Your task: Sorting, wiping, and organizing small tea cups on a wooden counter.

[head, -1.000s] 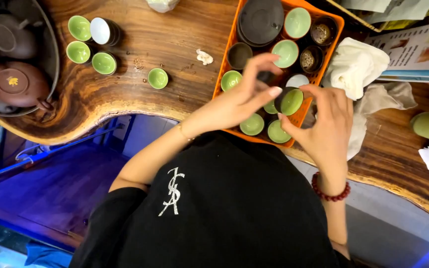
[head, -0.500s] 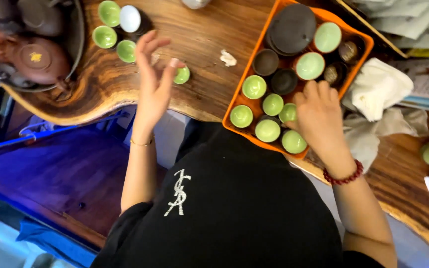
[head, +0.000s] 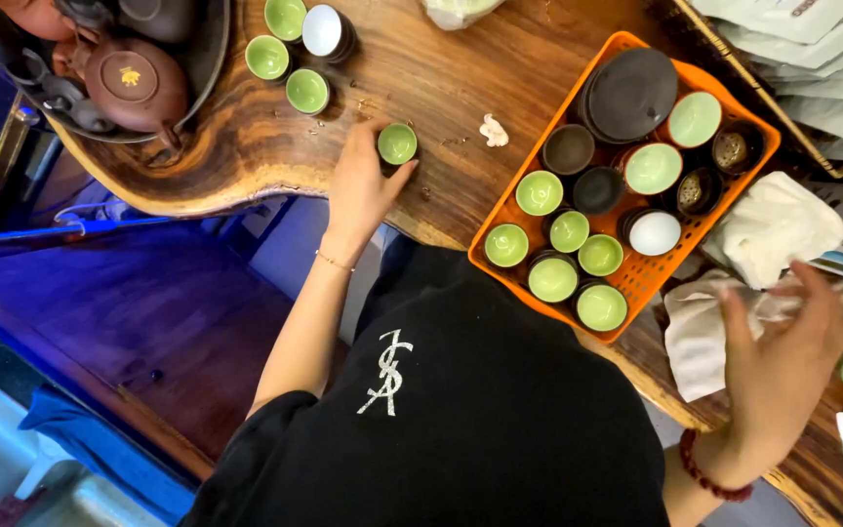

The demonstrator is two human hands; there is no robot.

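Note:
My left hand (head: 360, 185) reaches across the wooden table and its fingers close around a small green-lined teacup (head: 397, 143) standing on the wood. My right hand (head: 782, 356) hovers with fingers spread over a crumpled white cloth (head: 700, 332) at the right edge, holding nothing. Between the hands sits an orange basket (head: 636, 278) filled with several green-lined cups (head: 551, 279), dark cups and a dark round lid (head: 631, 93).
A brown teapot (head: 134, 83) rests in a dark tray (head: 209, 59) at the top left, with three small cups (head: 306, 91) beside it. A small white scrap (head: 492, 130) lies on the wood. Papers (head: 812, 59) and another white cloth (head: 773, 226) lie at the right.
My left hand moved from the basket to the lone cup on the table and closed on it. My right hand left the basket and swung right over the white cloth.

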